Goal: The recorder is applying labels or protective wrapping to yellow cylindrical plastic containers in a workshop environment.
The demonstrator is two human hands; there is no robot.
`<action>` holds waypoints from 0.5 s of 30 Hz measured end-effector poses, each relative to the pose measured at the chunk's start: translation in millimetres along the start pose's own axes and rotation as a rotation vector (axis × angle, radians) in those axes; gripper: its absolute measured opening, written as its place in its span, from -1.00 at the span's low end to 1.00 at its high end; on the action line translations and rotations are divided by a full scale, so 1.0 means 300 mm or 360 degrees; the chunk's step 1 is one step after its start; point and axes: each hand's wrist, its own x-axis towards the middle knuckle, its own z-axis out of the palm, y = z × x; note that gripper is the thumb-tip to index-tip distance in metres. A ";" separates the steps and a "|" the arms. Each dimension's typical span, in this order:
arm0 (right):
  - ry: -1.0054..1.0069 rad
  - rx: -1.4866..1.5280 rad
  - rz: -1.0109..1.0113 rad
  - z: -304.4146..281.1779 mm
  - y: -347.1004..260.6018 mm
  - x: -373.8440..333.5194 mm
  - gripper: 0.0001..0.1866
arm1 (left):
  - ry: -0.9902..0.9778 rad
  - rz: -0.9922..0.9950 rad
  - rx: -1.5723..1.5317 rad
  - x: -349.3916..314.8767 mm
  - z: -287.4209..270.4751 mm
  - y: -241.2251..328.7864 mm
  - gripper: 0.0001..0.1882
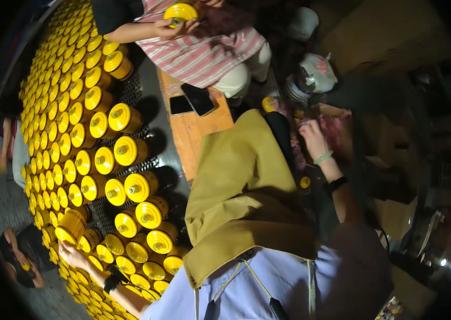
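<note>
My left hand (pixel 74 255) is closed on the rim of a yellow cylindrical canister (pixel 73 223), which tilts above the others. Around it stand many yellow canisters (pixel 149 214) in rows on a dark mesh surface, most with a metal fitting in the middle of the top. On the other side, my right hand (pixel 315 137), with a green bangle at the wrist, is beside an open box (pixel 337 113) of crumpled pink plastic. Its fingers are curled together, and what they hold, if anything, is too small to make out.
Across from me, a person in a striped apron (pixel 204 56) holds a yellow canister (pixel 180 13). Two phones (pixel 197 99) lie on an orange wooden bench (pixel 196 140). A white bag (pixel 317 73) and a pale bucket (pixel 304 24) stand at the far right. Other people sit at the left edge.
</note>
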 end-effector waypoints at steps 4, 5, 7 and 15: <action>-0.0266 -0.0767 0.1176 -0.149 0.184 0.018 -0.57 | -0.0211 0.0103 -0.0489 -0.033 -0.093 0.356 -0.70; -0.0505 -0.0597 0.1484 -0.168 0.193 0.048 -0.56 | -0.0343 0.0199 -0.0647 -0.044 -0.095 0.457 -0.70; -0.0121 -0.0560 0.0707 -0.131 0.103 0.067 -0.62 | -0.0573 0.0132 -0.0877 -0.111 -0.031 0.682 -0.73; -0.0231 0.1335 -0.0546 0.056 -0.607 0.186 -0.60 | -0.1966 -0.0070 -0.2023 -0.524 0.223 1.369 -0.80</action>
